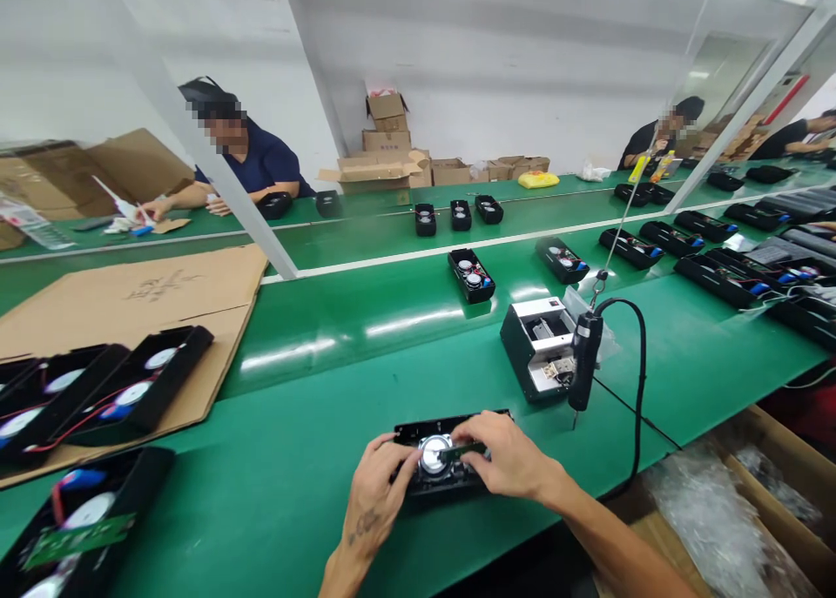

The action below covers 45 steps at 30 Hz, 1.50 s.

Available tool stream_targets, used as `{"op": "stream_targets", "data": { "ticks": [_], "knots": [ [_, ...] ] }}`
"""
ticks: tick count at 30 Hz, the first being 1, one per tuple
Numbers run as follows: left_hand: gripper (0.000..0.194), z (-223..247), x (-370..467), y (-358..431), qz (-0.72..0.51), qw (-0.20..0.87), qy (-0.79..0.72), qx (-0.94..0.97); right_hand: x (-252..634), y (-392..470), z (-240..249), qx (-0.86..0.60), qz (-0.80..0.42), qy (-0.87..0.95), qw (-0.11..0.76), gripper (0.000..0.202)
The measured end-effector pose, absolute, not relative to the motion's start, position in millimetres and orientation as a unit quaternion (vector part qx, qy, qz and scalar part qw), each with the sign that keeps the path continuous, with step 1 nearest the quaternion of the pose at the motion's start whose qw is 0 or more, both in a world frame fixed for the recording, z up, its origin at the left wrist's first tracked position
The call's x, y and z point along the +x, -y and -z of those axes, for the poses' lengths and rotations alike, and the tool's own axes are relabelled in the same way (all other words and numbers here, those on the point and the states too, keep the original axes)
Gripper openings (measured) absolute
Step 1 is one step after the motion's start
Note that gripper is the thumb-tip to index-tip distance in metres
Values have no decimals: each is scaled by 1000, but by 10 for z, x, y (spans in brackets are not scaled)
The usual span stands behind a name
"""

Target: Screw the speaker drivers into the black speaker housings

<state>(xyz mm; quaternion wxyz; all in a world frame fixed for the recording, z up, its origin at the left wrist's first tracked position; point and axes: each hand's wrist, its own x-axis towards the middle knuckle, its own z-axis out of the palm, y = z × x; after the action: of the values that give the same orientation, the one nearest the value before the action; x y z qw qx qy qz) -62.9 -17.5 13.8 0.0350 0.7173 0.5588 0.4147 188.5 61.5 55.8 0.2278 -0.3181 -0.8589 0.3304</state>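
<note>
Right hand (509, 454): dark strip (468, 449) pinched over black casing (450, 487).
Left hand (380, 487): curled by silver disc (433, 455); grip cannot be told.
Powered screwdriver (585, 359): suspended.

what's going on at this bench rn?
The person's left hand is at an open black rectangular housing, fingertips by its round silver part. The right hand holds a thin dark strip over it. The black cylindrical screwdriver hangs untouched. More open black housings sit to the left and farther back.
</note>
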Motion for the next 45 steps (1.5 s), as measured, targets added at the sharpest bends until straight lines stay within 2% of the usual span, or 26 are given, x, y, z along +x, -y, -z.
{"op": "stream_targets", "data": {
  "ticks": [3, 6, 8, 11, 14, 17, 20, 28, 34, 37, 40, 43, 45],
  "knots": [
    [15, -41, -546, 85, -446, -9, -600, 664, 1882, -432, -563, -306, -254, 906, 147, 20],
    [11, -15, -516, 71, -447, -15, -594, 669, 1806, -305, -556, -327, -202, 917, 105, 21],
    [17, -68, -542, 125, -442, -5, -574, 689, 1738, -257, -549, -315, -184, 928, 76, 25],
    [25, -202, -620, 276, -372, 32, -535, 758, 1667, -230, -553, -274, -187, 942, 38, 29],
    [19, -278, -666, 412, -255, 53, -503, 824, 1654, -232, -584, -256, -197, 946, 1, 27],
    [31, -231, -642, 461, -202, 28, -497, 844, 1682, -252, -626, -255, -195, 946, -34, 25],
    [35, -133, -598, 440, -181, 8, -492, 852, 1726, -263, -645, -255, -199, 946, -31, 27],
    [23, -78, -590, 351, -185, 10, -471, 862, 1748, -110, -542, -248, -193, 949, 3, 27],
    [21, -142, -604, 279, -178, 15, -451, 875, 1692, -269, -543, -245, -224, 943, 7, 26],
    [24, -203, -606, 160, -188, 62, -452, 870, 1642, -431, -711, -253, -247, 935, -30, 20],
    [21, -309, -578, -58, -180, 189, -486, 834, 1609, -604, -895, -266, -257, 927, -59, 16],
    [13, -430, -535, -327, -155, 287, -510, 796, 1606, -819, -1001, -288, -255, 921, -63, 26],
    [21, -492, -511, -489, -145, 315, -512, 786, 1609, -988, -1030, -301, -279, 909, -75, 34]
  ]
}}
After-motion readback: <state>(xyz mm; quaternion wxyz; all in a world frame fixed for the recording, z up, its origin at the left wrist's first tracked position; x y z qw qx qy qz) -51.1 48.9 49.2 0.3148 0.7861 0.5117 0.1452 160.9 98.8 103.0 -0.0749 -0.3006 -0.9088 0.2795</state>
